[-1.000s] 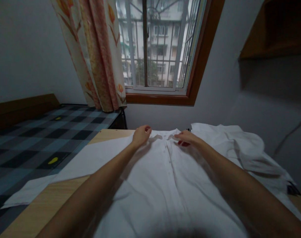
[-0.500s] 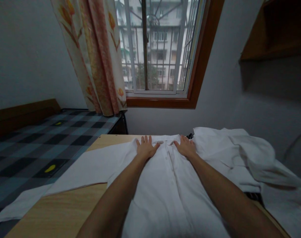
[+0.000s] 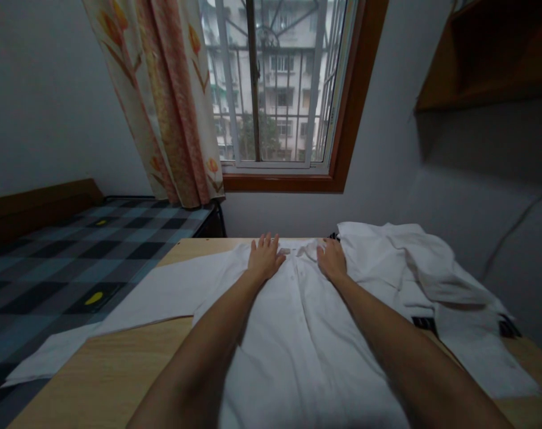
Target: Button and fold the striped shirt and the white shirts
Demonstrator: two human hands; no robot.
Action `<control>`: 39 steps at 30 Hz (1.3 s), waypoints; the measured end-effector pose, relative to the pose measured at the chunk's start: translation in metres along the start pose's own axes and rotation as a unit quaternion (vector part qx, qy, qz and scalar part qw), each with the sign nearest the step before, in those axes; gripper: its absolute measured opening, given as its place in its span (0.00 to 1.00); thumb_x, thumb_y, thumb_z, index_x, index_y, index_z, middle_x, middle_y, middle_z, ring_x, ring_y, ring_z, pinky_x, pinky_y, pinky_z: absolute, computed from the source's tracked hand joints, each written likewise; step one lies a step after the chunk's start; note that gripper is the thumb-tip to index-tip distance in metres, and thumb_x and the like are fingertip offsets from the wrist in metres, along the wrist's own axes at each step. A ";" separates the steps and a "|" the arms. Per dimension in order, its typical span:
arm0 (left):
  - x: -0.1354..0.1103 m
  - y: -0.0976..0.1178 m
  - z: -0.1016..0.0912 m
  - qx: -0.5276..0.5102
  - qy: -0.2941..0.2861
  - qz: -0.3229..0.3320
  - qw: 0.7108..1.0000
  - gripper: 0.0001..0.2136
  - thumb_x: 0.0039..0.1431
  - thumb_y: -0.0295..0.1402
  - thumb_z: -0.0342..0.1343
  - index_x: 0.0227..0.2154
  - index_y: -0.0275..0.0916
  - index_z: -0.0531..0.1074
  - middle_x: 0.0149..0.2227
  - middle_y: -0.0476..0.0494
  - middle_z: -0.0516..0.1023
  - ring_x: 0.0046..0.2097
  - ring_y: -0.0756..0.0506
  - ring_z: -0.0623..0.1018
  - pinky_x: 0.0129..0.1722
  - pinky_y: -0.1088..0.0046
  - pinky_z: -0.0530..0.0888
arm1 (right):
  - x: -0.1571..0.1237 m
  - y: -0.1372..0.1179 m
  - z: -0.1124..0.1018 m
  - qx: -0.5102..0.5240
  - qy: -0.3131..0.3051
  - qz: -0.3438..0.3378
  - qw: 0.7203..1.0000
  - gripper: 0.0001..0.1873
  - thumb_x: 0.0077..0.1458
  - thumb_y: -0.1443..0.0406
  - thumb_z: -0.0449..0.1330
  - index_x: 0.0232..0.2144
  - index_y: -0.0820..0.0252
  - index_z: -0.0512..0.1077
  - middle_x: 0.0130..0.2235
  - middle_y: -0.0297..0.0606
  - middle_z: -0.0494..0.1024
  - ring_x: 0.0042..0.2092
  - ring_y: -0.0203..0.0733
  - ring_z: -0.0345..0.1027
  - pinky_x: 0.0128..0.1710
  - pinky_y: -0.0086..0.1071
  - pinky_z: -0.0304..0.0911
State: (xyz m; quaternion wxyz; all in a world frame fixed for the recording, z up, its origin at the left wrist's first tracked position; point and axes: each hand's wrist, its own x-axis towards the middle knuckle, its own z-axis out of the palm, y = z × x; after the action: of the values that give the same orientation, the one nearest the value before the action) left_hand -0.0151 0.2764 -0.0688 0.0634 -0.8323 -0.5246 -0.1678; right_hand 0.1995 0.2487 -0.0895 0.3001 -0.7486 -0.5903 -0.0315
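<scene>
A white button-up shirt (image 3: 293,333) lies front side up on a light wooden table (image 3: 119,363), its collar toward the window. One sleeve stretches out to the left and hangs past the table's edge. My left hand (image 3: 265,257) rests flat on the shirt just left of the collar, fingers extended. On the other side of the collar, my right hand (image 3: 332,259) presses on the cloth near the shoulder, its fingers stretched forward. Neither hand grips the fabric. The right sleeve cannot be told apart from the white cloth beside it.
A heap of rumpled white clothing (image 3: 400,256) lies on the right, with black-and-white patterned cloth partly under it. To the left stands a bed with a checked cover (image 3: 132,238). Behind are a curtain (image 3: 177,119) and a barred window (image 3: 275,89); a wooden shelf (image 3: 489,71) hangs at upper right.
My hands still lie on either side of the collar, with the fingers of both less spread. The camera view has shifted slightly, and more of the clothing heap's right end shows.
</scene>
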 end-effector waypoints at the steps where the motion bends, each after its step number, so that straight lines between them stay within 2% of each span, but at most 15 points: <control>1: 0.000 0.004 -0.005 -0.003 0.030 0.007 1.000 0.29 0.60 0.44 0.51 0.62 0.38 0.57 0.64 0.32 0.58 0.64 0.34 0.57 0.60 0.52 0.52 | -0.001 -0.005 -0.004 0.007 0.026 0.001 1.000 0.21 0.61 0.60 0.47 0.51 0.65 0.67 0.52 0.50 0.70 0.54 0.48 0.60 0.55 0.36 0.51; 3: 0.003 0.012 -0.012 -0.020 0.069 0.021 0.997 0.22 0.59 0.38 0.53 0.56 0.39 0.65 0.58 0.35 0.66 0.59 0.36 0.62 0.58 0.57 0.56 | -0.002 -0.018 -0.008 0.021 0.052 -0.004 0.998 0.18 0.59 0.56 0.51 0.43 0.63 0.70 0.46 0.48 0.73 0.49 0.50 0.63 0.50 0.38 0.54; 5: 0.008 0.019 -0.013 -0.039 0.074 0.018 0.996 0.14 0.59 0.34 0.53 0.47 0.39 0.72 0.52 0.37 0.72 0.55 0.38 0.66 0.55 0.59 0.59 | -0.004 -0.033 -0.007 0.023 0.031 -0.010 0.999 0.20 0.56 0.50 0.55 0.37 0.61 0.71 0.43 0.48 0.74 0.47 0.51 0.64 0.47 0.39 0.56; 7: 0.014 0.022 -0.009 -0.050 0.065 0.000 0.997 0.09 0.60 0.32 0.51 0.39 0.38 0.75 0.47 0.38 0.75 0.53 0.39 0.68 0.53 0.58 0.60 | -0.005 -0.046 -0.001 0.006 0.010 -0.003 1.000 0.23 0.53 0.48 0.57 0.38 0.62 0.71 0.44 0.51 0.73 0.49 0.53 0.64 0.46 0.41 0.56; 9: 0.019 0.021 -0.001 -0.064 0.054 -0.017 0.996 0.10 0.61 0.34 0.50 0.34 0.38 0.77 0.42 0.38 0.78 0.50 0.39 0.70 0.51 0.58 0.61 | -0.005 -0.054 0.007 -0.018 0.008 0.016 1.000 0.23 0.53 0.50 0.58 0.41 0.63 0.71 0.45 0.53 0.73 0.50 0.55 0.63 0.46 0.42 0.56; 13: 0.026 0.009 0.015 -0.140 0.063 -0.050 0.987 0.10 0.61 0.35 0.53 0.36 0.40 0.78 0.37 0.42 0.80 0.44 0.43 0.75 0.47 0.65 0.65 | -0.003 -0.053 0.021 -0.025 0.017 0.003 1.000 0.10 0.56 0.63 0.55 0.38 0.62 0.72 0.42 0.49 0.75 0.47 0.51 0.65 0.44 0.39 0.56; 16: 0.028 0.001 0.021 -0.201 0.071 -0.065 0.975 0.08 0.58 0.33 0.55 0.36 0.39 0.78 0.36 0.45 0.80 0.41 0.45 0.76 0.44 0.69 0.67 | -0.001 -0.045 0.024 0.015 0.038 -0.025 0.999 0.08 0.57 0.67 0.52 0.33 0.59 0.72 0.37 0.43 0.76 0.42 0.46 0.66 0.41 0.35 0.56; 19: 0.028 -0.001 0.023 -0.223 0.064 -0.053 0.971 0.06 0.55 0.31 0.57 0.35 0.39 0.77 0.36 0.46 0.80 0.40 0.46 0.76 0.44 0.70 0.68 | 0.000 -0.038 0.023 0.065 0.055 -0.016 0.996 0.08 0.57 0.65 0.52 0.30 0.58 0.71 0.34 0.40 0.76 0.40 0.45 0.67 0.40 0.33 0.56; 23: 0.026 0.002 0.021 -0.202 0.050 -0.054 0.977 0.06 0.55 0.31 0.57 0.34 0.39 0.78 0.36 0.44 0.80 0.40 0.45 0.76 0.43 0.69 0.68 | 0.000 -0.035 0.021 0.119 0.044 0.003 0.992 0.07 0.55 0.62 0.56 0.28 0.57 0.71 0.32 0.38 0.76 0.37 0.44 0.68 0.37 0.33 0.57; 30: 0.023 0.020 0.013 -0.101 0.050 -0.057 0.992 0.08 0.60 0.33 0.53 0.36 0.39 0.77 0.36 0.41 0.80 0.43 0.42 0.74 0.46 0.65 0.65 | -0.002 -0.040 0.022 0.158 0.015 -0.057 0.986 0.11 0.53 0.59 0.58 0.23 0.57 0.72 0.27 0.36 0.76 0.33 0.42 0.68 0.36 0.32 0.57; 33: 0.021 0.024 0.013 -0.079 0.057 -0.050 0.994 0.10 0.61 0.36 0.53 0.36 0.38 0.77 0.37 0.40 0.80 0.45 0.41 0.73 0.47 0.62 0.63 | -0.003 -0.039 0.025 0.188 -0.001 -0.074 0.980 0.11 0.53 0.59 0.57 0.24 0.58 0.73 0.28 0.35 0.77 0.32 0.40 0.68 0.36 0.31 0.58; 39: 0.020 0.023 0.017 -0.108 0.066 -0.026 0.992 0.09 0.62 0.36 0.53 0.37 0.41 0.77 0.39 0.43 0.80 0.46 0.41 0.71 0.48 0.62 0.60 | 0.006 -0.030 0.033 0.297 -0.042 -0.045 0.953 0.12 0.51 0.61 0.55 0.27 0.61 0.75 0.28 0.36 0.77 0.32 0.40 0.68 0.36 0.30 0.60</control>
State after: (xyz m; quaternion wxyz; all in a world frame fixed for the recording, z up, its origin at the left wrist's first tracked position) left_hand 0.0171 0.2885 -0.0761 0.0032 -0.8075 -0.5194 -0.2796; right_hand 0.1636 0.2738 -0.1018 0.4818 -0.5991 -0.6182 0.1634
